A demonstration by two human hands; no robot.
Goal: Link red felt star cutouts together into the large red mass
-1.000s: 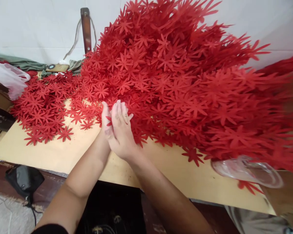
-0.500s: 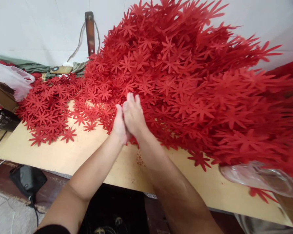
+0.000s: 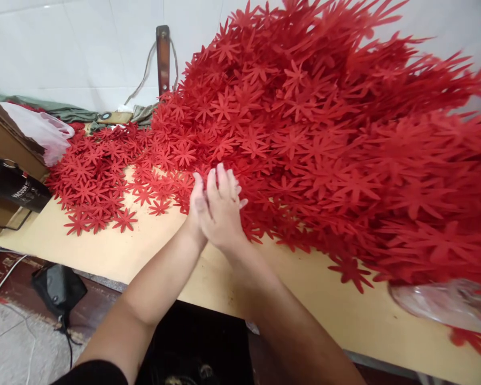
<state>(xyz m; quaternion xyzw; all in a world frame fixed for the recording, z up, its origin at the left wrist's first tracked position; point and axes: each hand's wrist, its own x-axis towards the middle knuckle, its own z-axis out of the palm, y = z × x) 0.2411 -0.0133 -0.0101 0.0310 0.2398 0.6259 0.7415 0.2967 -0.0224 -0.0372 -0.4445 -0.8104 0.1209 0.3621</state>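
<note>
Your right hand (image 3: 222,214) and left hand (image 3: 196,206) are pressed palm to palm at the near edge of the pile of red flower cutouts (image 3: 304,139), fingers (image 3: 220,179) straight and close together. Whether a cutout sits between the palms you cannot tell. The heap rises just beyond your fingertips and spreads mostly to their right; thinner scattered cutouts (image 3: 96,187) lie left of them on the bench (image 3: 104,251).

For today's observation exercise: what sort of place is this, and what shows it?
Probably a small craft workshop: a huge heap of red flower cut-outs covers a plywood worktable, where both hands press together.
</note>
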